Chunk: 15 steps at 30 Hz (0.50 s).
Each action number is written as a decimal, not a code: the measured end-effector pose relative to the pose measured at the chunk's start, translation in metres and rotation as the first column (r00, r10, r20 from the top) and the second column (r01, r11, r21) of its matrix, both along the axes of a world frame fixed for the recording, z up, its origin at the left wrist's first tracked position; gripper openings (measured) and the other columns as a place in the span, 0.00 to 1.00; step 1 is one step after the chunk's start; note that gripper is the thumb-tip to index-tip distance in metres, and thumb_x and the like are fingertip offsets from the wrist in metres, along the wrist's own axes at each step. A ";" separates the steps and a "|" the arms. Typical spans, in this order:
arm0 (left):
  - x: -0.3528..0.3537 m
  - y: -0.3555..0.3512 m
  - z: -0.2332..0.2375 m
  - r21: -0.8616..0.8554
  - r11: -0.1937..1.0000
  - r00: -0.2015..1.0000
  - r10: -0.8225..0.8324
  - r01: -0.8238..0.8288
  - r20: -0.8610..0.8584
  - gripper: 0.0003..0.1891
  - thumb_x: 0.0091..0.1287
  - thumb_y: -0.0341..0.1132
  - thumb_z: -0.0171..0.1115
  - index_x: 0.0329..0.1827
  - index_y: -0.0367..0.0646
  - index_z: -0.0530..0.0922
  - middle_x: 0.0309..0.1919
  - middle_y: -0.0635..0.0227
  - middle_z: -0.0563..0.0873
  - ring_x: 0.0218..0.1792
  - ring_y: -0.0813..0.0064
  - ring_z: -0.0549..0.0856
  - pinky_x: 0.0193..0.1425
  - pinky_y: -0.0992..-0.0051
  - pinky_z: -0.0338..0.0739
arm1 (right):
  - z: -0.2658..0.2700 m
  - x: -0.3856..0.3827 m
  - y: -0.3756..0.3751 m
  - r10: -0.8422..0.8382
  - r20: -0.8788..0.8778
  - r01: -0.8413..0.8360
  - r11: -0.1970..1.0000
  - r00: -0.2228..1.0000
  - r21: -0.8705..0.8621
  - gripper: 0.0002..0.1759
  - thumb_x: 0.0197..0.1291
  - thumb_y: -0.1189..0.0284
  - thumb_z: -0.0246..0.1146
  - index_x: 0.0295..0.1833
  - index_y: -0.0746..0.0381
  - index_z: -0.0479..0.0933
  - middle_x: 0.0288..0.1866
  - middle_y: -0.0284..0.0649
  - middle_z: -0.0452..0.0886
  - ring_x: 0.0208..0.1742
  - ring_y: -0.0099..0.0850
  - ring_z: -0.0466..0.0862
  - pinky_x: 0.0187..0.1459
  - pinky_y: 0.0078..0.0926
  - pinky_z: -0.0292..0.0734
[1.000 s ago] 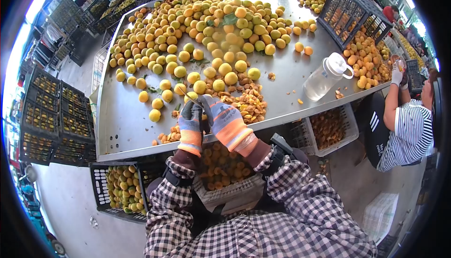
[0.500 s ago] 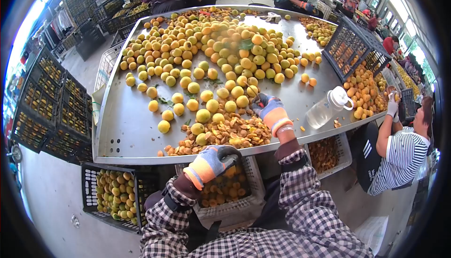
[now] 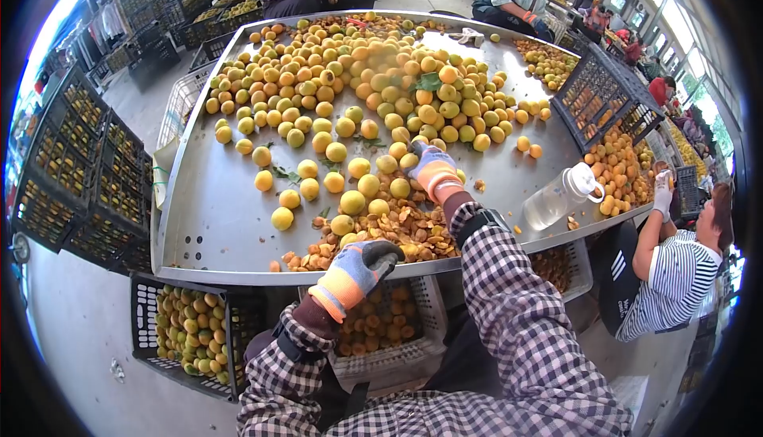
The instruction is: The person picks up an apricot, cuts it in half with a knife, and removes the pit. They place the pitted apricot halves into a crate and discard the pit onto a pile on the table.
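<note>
My left hand [image 3: 355,272], in an orange and grey-blue glove with dark fingertips, is closed at the table's near edge, above a light crate [image 3: 429,310] of orange fruit. Whatever its curled fingers hold is hidden. My right hand [image 3: 434,168], gloved alike, reaches over the metal table [image 3: 214,222] to the near side of a heap of yellow-green apricots [image 3: 389,91]. Its fingertips are among the fruit, and their grip is hidden. Between my hands lies a pile of split apricot pieces [image 3: 409,226], with loose whole apricots [image 3: 351,201] beside it.
A clear bottle with a white lid [image 3: 556,197] stands to the right, before a tipped dark crate [image 3: 592,91] and more orange fruit [image 3: 616,167]. A black crate of apricots [image 3: 191,330] sits lower left. A person in a striped shirt [image 3: 679,278] works at the right.
My right hand has moved away from me and slightly left, from beside the split pieces to the heap's near edge. My left hand stays closed in nearly the same place.
</note>
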<state>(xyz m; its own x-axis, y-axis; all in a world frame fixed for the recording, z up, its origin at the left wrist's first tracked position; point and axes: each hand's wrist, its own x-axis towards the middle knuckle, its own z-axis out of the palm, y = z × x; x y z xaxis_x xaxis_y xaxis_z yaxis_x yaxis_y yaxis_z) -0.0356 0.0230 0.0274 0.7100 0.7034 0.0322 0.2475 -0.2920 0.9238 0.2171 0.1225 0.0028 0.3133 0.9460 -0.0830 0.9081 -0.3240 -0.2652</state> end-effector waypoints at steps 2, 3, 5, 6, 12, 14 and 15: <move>0.001 0.001 -0.002 0.045 0.999 0.999 0.028 -0.029 0.022 0.08 0.65 0.30 0.62 0.45 0.38 0.84 0.40 0.58 0.88 0.43 0.63 0.87 0.49 0.70 0.79 | -0.016 0.010 -0.005 -0.038 -0.032 0.042 0.992 0.999 0.119 0.28 0.54 0.60 0.68 0.62 0.52 0.74 0.55 0.47 0.82 0.57 0.44 0.81 0.57 0.37 0.76; 0.002 0.001 -0.002 -0.077 0.994 0.989 0.090 -0.081 0.116 0.09 0.66 0.29 0.61 0.46 0.37 0.84 0.40 0.60 0.88 0.42 0.68 0.86 0.48 0.72 0.79 | -0.010 0.011 -0.012 0.045 -0.235 0.010 0.974 0.971 0.227 0.28 0.53 0.62 0.70 0.60 0.52 0.75 0.54 0.47 0.82 0.56 0.44 0.82 0.56 0.35 0.76; 0.003 0.004 -0.002 -0.094 0.977 0.957 0.206 -0.190 0.206 0.10 0.68 0.27 0.60 0.51 0.36 0.82 0.40 0.66 0.88 0.42 0.80 0.84 0.48 0.77 0.78 | -0.003 0.006 -0.027 0.248 -0.483 -0.001 0.890 0.840 0.455 0.27 0.47 0.71 0.75 0.55 0.56 0.77 0.53 0.40 0.84 0.53 0.35 0.83 0.54 0.28 0.76; 0.003 0.006 0.000 -0.093 0.977 0.956 0.208 -0.192 0.207 0.10 0.68 0.27 0.60 0.51 0.36 0.82 0.40 0.66 0.88 0.42 0.80 0.84 0.48 0.77 0.78 | 0.002 -0.002 -0.039 0.250 -0.481 -0.004 0.890 0.840 0.456 0.27 0.47 0.71 0.75 0.55 0.56 0.77 0.53 0.40 0.84 0.53 0.35 0.83 0.54 0.28 0.76; 0.003 0.014 0.005 -0.545 0.816 0.838 0.426 -0.193 0.342 0.18 0.72 0.38 0.61 0.58 0.35 0.78 0.46 0.68 0.86 0.44 0.80 0.84 0.47 0.79 0.79 | 0.051 -0.070 -0.115 0.630 -0.590 -0.121 0.729 0.506 0.674 0.30 0.47 0.86 0.71 0.58 0.64 0.75 0.56 0.35 0.80 0.60 0.24 0.77 0.61 0.23 0.72; -0.002 0.013 0.016 -0.534 0.845 0.870 0.286 -0.031 0.402 0.22 0.69 0.41 0.65 0.60 0.37 0.77 0.48 0.68 0.85 0.46 0.80 0.84 0.45 0.79 0.81 | 0.044 -0.081 -0.126 0.663 -0.638 -0.132 0.727 0.391 0.674 0.32 0.47 0.86 0.72 0.60 0.64 0.73 0.59 0.35 0.78 0.62 0.24 0.76 0.62 0.22 0.71; -0.003 0.012 0.019 -0.524 0.851 0.862 0.283 -0.024 0.420 0.23 0.66 0.38 0.68 0.61 0.38 0.77 0.49 0.68 0.85 0.47 0.80 0.83 0.47 0.78 0.81 | 0.048 -0.084 -0.131 0.672 -0.629 -0.130 0.716 0.391 0.685 0.30 0.49 0.86 0.70 0.60 0.64 0.73 0.59 0.36 0.78 0.62 0.24 0.76 0.62 0.22 0.71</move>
